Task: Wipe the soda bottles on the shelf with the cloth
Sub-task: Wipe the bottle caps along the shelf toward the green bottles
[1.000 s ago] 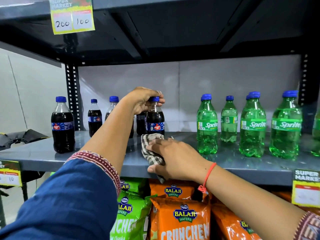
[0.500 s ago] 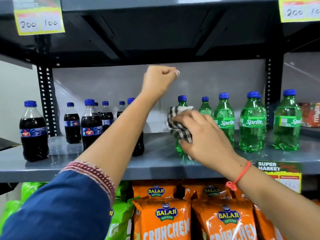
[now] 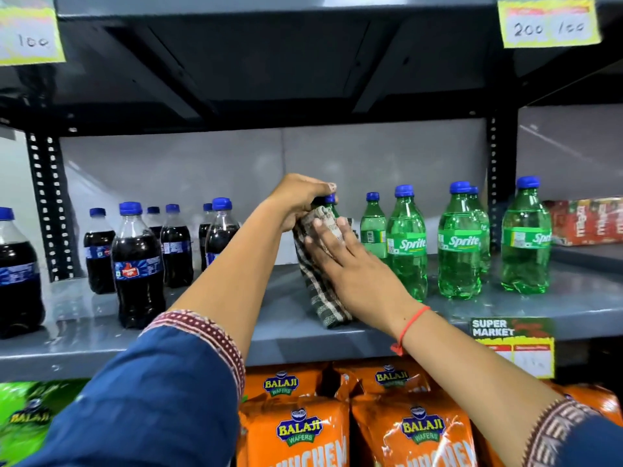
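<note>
My left hand grips the neck of a green Sprite bottle just under its blue cap. My right hand presses a black-and-white checked cloth flat against that bottle's body, hiding most of it; the cloth's lower end rests on the grey shelf. More green Sprite bottles stand to the right. Several dark cola bottles with blue caps stand to the left.
Orange Balaji wafer bags and a green bag fill the shelf below. A black upright stands behind the Sprite row, with red boxes beyond it. Price tags hang on the shelf above, and one on the front edge.
My left hand left the cola bottle, swung right and closed on the Sprite bottle's neck. My right hand lifted the cloth off the shelf and laid it against that bottle. The view shifted right.
</note>
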